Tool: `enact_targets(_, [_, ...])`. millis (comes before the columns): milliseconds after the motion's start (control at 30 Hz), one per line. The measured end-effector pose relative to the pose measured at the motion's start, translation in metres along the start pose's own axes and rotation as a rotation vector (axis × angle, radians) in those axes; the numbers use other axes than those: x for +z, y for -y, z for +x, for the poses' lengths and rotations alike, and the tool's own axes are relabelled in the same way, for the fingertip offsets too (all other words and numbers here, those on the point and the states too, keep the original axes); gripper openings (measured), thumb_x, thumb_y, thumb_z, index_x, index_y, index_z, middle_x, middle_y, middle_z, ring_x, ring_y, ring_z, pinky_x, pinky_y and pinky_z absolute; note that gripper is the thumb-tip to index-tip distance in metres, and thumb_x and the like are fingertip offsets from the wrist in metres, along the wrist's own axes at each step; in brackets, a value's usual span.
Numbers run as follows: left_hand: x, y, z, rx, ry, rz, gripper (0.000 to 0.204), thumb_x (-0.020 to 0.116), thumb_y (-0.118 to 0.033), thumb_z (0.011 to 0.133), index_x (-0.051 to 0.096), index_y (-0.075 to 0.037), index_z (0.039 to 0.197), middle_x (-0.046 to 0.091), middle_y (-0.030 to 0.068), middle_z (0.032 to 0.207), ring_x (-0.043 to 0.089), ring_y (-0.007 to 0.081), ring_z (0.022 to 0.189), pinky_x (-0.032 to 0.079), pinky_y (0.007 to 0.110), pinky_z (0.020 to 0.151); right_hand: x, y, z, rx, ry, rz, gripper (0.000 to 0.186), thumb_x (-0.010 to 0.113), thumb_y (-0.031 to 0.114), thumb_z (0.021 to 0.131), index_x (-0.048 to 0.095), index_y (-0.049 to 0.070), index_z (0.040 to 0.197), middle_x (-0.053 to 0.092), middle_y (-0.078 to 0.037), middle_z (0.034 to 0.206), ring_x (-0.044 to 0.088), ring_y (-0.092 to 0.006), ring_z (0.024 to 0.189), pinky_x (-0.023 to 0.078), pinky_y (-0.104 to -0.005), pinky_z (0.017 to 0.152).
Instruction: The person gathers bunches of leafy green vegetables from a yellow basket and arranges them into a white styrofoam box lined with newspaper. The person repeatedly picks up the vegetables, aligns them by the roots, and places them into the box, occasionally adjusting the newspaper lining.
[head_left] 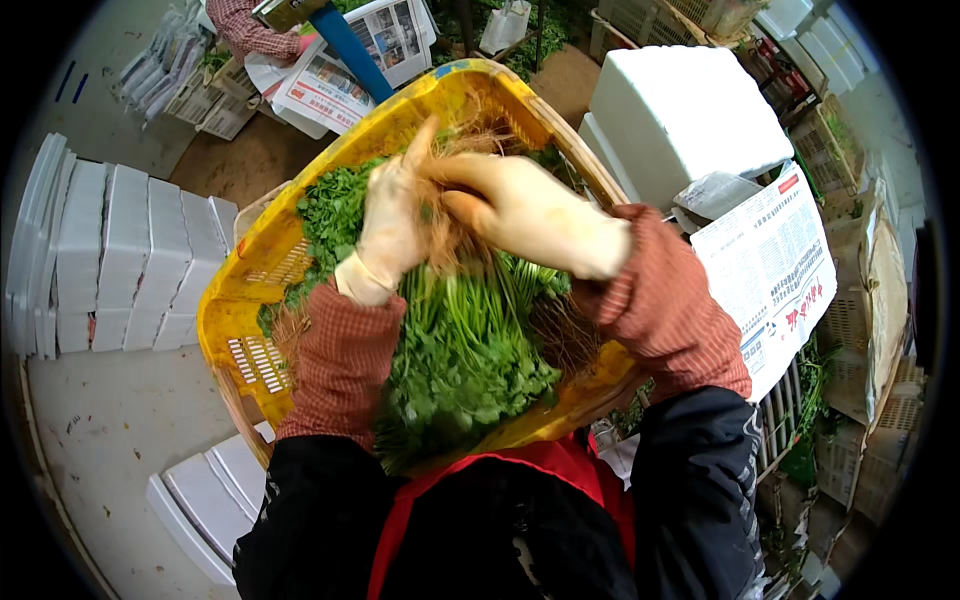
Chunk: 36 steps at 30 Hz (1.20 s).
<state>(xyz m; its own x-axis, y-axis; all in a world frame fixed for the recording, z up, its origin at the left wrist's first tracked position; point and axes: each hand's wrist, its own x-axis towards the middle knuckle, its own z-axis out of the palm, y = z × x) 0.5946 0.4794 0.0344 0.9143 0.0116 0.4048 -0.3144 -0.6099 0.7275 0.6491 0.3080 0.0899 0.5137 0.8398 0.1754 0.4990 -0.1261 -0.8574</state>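
Note:
Both hands are in pale rubber gloves, with brownish knit cuffs. My left hand [388, 215] and my right hand [530, 210] meet over the yellow perforated crate [228, 310], their fingers closed around the tangled pale roots [448, 240] of a leafy bunch [460, 370]. The bunch's green stems and leaves spread below them toward me. More leafy greens [330, 205] lie at the crate's left side, and loose brown roots [550, 330] show at the right. The fingertips are partly hidden and blurred among the roots.
White foam boxes [130, 250] stand stacked at left, others [190, 500] lower left. A large foam box [680, 110] and newspaper sheets [760, 280] are at right. At top, another person's sleeve [240, 25] is beside papers [350, 75] and a blue-handled tool [355, 55]. Stacked baskets [850, 320] line the right.

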Motion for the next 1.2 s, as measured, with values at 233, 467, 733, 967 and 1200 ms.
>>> enact_targets(233, [-0.007,-0.002,-0.02,-0.027,-0.087,-0.139,0.031,0.075,-0.02,0.067,0.063,-0.007,0.093,0.062,0.006,0.092,0.057,0.0225,0.089,0.042,0.039,0.084,-0.054,-0.052,-0.012,0.392,-0.207,0.413,0.031,0.047,0.007,0.093,0.055,0.005,0.123,0.062,-0.013,0.115,0.059,-0.0224,0.107,0.048,-0.0337,0.093])
enact_targets(467, [-0.018,0.001,-0.047,-0.197,-0.163,-0.403,0.049,0.078,-0.007,0.065,0.056,-0.002,0.109,0.056,0.0093,0.107,0.053,0.0237,0.104,0.041,0.036,0.092,0.001,-0.124,0.022,0.479,-0.12,-0.102,0.039,0.05,0.02,0.092,0.051,0.001,0.127,0.057,-0.018,0.123,0.057,-0.0265,0.107,0.042,-0.0333,0.095])
enact_targets(733, [-0.022,-0.01,-0.014,-0.144,-0.089,-0.177,0.058,0.078,-0.017,0.065,0.056,-0.004,0.117,0.045,0.015,0.133,0.039,0.0288,0.126,0.033,0.036,0.104,0.049,-0.115,0.076,0.006,-0.1,0.913,0.04,0.05,0.033,0.094,0.06,0.001,0.116,0.063,-0.009,0.112,0.055,-0.0192,0.104,0.041,-0.0302,0.093])
enact_targets(967, [-0.041,0.005,-0.011,-0.293,0.176,-0.641,0.071,0.076,-0.025,0.071,0.046,0.002,0.129,0.052,0.013,0.123,0.054,0.0228,0.11,0.042,0.037,0.097,0.056,-0.089,0.073,0.172,-0.091,1.448,0.051,0.047,0.035,0.095,0.041,0.005,0.136,0.054,-0.016,0.125,0.051,-0.0251,0.117,0.04,-0.0346,0.101])
enact_targets(1200, [-0.06,-0.003,-0.019,0.176,0.116,0.199,0.018,0.068,-0.019,0.08,0.065,-0.004,0.09,0.067,0.0076,0.089,0.063,0.0237,0.095,0.038,0.044,0.102,-0.029,-0.102,0.084,0.051,-0.377,0.751,0.034,0.04,0.023,0.099,0.054,0.009,0.126,0.06,-0.014,0.119,0.058,-0.0252,0.11,0.046,-0.0376,0.097])
